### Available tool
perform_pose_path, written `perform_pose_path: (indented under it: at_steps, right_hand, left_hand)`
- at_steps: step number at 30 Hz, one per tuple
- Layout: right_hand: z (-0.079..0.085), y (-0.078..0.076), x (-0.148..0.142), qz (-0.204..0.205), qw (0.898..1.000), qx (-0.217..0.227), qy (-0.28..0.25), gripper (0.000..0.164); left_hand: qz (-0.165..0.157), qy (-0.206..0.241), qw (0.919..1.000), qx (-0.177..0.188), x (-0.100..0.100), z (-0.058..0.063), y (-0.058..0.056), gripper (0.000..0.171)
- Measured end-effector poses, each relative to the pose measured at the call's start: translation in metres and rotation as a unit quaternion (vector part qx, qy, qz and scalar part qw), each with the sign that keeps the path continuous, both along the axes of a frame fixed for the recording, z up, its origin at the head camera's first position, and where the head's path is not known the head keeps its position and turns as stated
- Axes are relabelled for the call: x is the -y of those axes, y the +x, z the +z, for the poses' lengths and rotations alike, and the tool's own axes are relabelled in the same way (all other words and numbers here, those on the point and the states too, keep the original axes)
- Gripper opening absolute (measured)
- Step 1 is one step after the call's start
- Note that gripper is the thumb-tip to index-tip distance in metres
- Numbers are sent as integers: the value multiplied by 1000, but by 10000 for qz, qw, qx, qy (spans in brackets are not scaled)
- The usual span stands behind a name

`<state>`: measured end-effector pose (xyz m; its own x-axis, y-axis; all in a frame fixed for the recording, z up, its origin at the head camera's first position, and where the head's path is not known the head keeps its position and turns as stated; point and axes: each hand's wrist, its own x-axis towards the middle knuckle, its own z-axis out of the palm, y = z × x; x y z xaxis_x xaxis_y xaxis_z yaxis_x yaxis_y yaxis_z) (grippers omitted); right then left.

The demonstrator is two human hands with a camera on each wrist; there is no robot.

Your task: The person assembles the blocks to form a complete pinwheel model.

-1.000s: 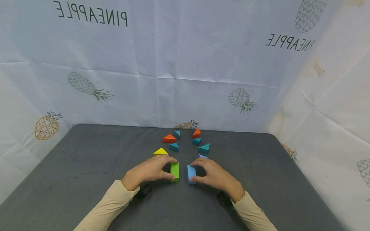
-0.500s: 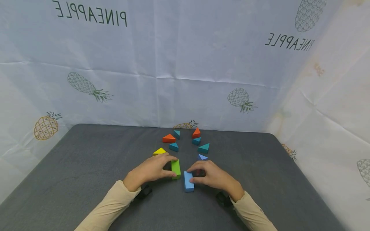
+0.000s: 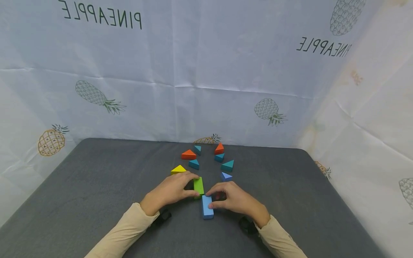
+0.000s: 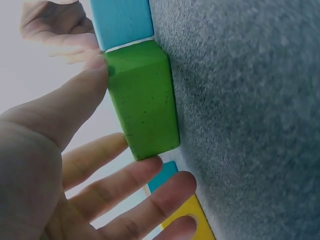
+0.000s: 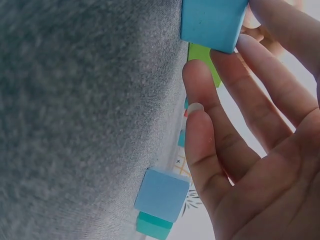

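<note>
Near the middle of the table, a green rectangular block [image 3: 199,185] lies lengthwise. My left hand [image 3: 172,190] grips it by its ends, thumb at the near end and fingers at the far one. A light blue rectangular block [image 3: 207,208] lies just nearer to me, its far end meeting the green block's near end. My right hand [image 3: 240,200] holds the blue block between thumb and fingers from the right side. In the left wrist view the green block [image 4: 145,100] and blue block [image 4: 122,22] stand end to end, with a thin line between them.
Beyond the hands, triangular blocks form two loose columns: a yellow one [image 3: 178,169], an orange-red one [image 3: 188,154] and teal ones at left; a periwinkle one [image 3: 226,176], a teal one [image 3: 227,165] and another orange-red one [image 3: 219,148] at right. A pineapple-print cloth [image 3: 193,107] hangs behind.
The blue block has slid left and toward me in my right hand. My left hand has shifted the green block slightly right and away. Their ends now meet; before, they stood side by side, apart.
</note>
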<state>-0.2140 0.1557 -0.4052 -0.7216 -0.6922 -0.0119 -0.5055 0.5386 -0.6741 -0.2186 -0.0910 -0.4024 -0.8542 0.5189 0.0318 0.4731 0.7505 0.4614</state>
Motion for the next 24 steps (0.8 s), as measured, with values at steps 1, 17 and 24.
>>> perform_pose_path:
  at_steps: [1,17,24]
  right_hand:
    - [0,0,1,-16,10000,23,8,34]
    - [-2,2,4,-341,9994,101,-9,36]
    - [0,5,6,-345,9994,94,-26,33]
  left_hand:
    - [-7,13,10000,-1,-1,0,0,59]
    - [-300,-48,9994,138,0,0,0,54]
    - [-339,192,9991,196,-1,0,0,54]
